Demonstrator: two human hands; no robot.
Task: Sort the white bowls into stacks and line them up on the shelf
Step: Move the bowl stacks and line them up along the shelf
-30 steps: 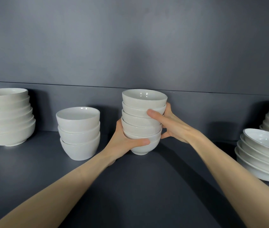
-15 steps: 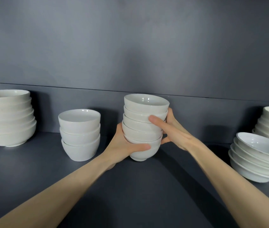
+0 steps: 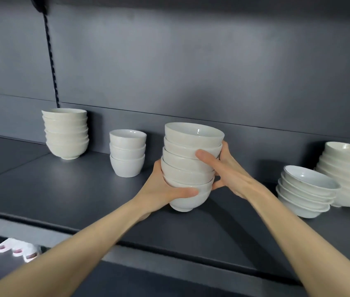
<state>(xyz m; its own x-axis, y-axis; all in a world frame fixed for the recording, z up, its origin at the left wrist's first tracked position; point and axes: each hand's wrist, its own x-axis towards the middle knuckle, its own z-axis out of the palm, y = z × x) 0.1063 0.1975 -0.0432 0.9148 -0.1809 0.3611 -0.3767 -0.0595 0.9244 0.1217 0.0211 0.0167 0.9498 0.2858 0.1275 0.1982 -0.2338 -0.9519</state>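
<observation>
Both hands clasp the tall stack point(image 3: 189, 166) mid-shelf point(image 3: 62, 189), left hand point(image 3: 165, 187) low on its near-left side, right hand point(image 3: 225, 170) higher on its right, axis leaning slightly left; nearest neighbour is the three-bowl stack point(image 3: 127, 153) to the left, clearly apart.

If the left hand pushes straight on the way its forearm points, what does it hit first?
The left hand already grips the held bowl stack; behind that, likely the shelf's back wall, though depth is unclear.
</observation>
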